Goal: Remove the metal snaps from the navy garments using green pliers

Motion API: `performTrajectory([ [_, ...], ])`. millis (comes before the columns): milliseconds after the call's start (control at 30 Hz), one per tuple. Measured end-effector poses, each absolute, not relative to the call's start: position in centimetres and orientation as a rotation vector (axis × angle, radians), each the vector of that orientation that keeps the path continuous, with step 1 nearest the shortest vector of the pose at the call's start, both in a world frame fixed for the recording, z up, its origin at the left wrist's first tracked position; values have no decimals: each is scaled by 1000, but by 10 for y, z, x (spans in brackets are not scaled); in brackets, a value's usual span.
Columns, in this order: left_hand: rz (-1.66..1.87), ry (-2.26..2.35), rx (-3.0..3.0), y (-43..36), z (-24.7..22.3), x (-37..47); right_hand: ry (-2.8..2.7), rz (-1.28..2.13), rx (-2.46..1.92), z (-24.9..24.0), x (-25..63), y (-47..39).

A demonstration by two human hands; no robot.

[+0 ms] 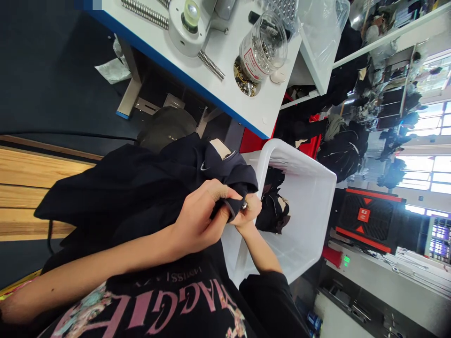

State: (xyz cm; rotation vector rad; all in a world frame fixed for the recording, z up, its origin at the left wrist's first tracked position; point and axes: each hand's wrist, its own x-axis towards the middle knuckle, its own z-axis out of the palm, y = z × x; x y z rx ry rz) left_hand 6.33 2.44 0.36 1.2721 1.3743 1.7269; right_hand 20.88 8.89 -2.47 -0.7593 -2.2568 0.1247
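A dark navy garment (141,178) lies across the lap and bunches up toward the hands. My left hand (200,216) pinches a folded edge of it between thumb and fingers. Just to the right, close against it, my right hand (249,209) is closed on the same cloth. A small shiny metal piece (244,205) shows at the fingertips of my right hand. Above the hands, a cream-coloured patch (220,148) is visible in the garment's opening. Some of the fingers are hidden by the folds.
Beside my right hand stands a white plastic bin (310,211) with dark garments (273,206) inside. Ahead is a white table (197,70) with a blue edge, a machine part (186,28), springs and a clear jar (259,51) of metal pieces. Wooden slats (31,188) lie left.
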Motion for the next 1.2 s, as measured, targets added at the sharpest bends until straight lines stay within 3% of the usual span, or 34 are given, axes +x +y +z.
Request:
performTrajectory([
  [767, 1755, 1442, 1290, 27, -2, 64, -2294, 152, -916, -25, 204, 78],
  [867, 2015, 1632, 1361, 20, -1, 60, -2279, 285, -1073, -21, 202, 77],
  [933, 2136, 1482, 1547, 10, -2, 61, -2252, 436, -1192, -15, 203, 77],
  [1000, 1767, 1195, 1768, -1, -9, 67, -2217, 574, -1302, -8, 205, 75],
  [1100, 995, 1136, 1710, -8, -30, 86, -2162, 704, -1427, 3, 208, 68],
  [1200, 996, 995, 1502, -4, -49, 109, -2113, 815, -1453, 9, 210, 59],
])
